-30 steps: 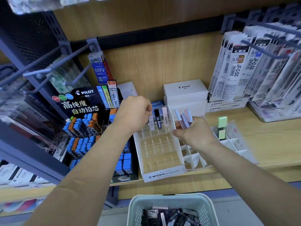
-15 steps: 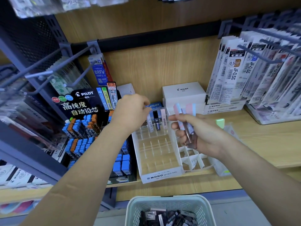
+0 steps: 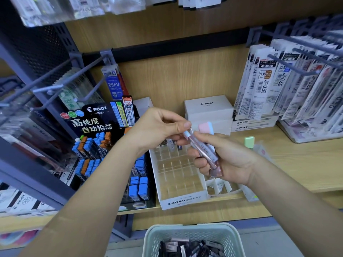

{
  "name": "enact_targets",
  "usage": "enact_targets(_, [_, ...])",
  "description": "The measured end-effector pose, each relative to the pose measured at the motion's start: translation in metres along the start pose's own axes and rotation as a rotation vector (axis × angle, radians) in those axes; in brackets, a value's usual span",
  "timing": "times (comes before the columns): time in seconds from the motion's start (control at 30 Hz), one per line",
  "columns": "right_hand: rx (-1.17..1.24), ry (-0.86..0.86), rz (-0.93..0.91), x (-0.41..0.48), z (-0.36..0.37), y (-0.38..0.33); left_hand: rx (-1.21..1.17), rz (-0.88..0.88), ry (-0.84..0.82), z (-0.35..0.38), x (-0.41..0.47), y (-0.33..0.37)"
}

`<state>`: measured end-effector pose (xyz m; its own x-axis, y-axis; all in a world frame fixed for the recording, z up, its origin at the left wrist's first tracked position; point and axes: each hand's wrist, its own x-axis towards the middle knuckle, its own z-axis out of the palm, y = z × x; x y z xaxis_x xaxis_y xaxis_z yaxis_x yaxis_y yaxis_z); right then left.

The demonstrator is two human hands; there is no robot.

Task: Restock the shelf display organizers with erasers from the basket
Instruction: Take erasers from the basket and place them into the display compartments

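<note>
My right hand (image 3: 225,160) grips a small bunch of slim packaged erasers (image 3: 205,151), pink and pale blue, held above the shelf. My left hand (image 3: 157,127) pinches the blue-capped top end of one eraser in that bunch. Below the hands sits the white MONO organizer (image 3: 182,200) with clear dividers; a few erasers (image 3: 171,144) stand in its back row, partly hidden by my left hand. A second clear organizer (image 3: 219,186) lies to its right under my right wrist. The pale green basket (image 3: 193,232) at the bottom holds several dark packaged erasers.
A black PILOT lead display (image 3: 104,145) stands left of the organizer. White PILOT boxes (image 3: 208,108) sit at the back. Hanging refill packs (image 3: 289,89) on metal hooks fill the right. A green eraser (image 3: 249,142) stands on the wooden shelf (image 3: 300,164). Empty hooks (image 3: 55,86) jut out at left.
My left hand has left the organizer's back row and moved right to the bunch, now pinching one eraser. My right hand has tilted the bunch toward it.
</note>
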<state>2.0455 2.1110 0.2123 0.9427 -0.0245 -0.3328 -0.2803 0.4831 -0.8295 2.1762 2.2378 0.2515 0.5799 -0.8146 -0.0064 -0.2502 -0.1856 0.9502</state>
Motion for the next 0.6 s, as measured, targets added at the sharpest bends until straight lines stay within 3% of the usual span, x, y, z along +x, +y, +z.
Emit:
enact_targets(0.1, [-0.075,0.065,-0.044,-0.002,0.0,0.002,0.013,-0.018,-0.037,-0.003,-0.001,-0.001])
enact_targets(0.23, [-0.349,0.156,-0.133,-0.002,0.005,0.003,0.167,-0.025,-0.147,0.003,-0.002,0.001])
enact_targets(0.33, [-0.51,0.231,-0.168,-0.003,0.01,0.002,0.256,0.012,-0.097,0.007,-0.001,0.002])
enact_targets(0.6, [-0.599,0.192,-0.217,-0.002,0.016,0.002,0.432,0.042,-0.115,0.0,-0.002,0.003])
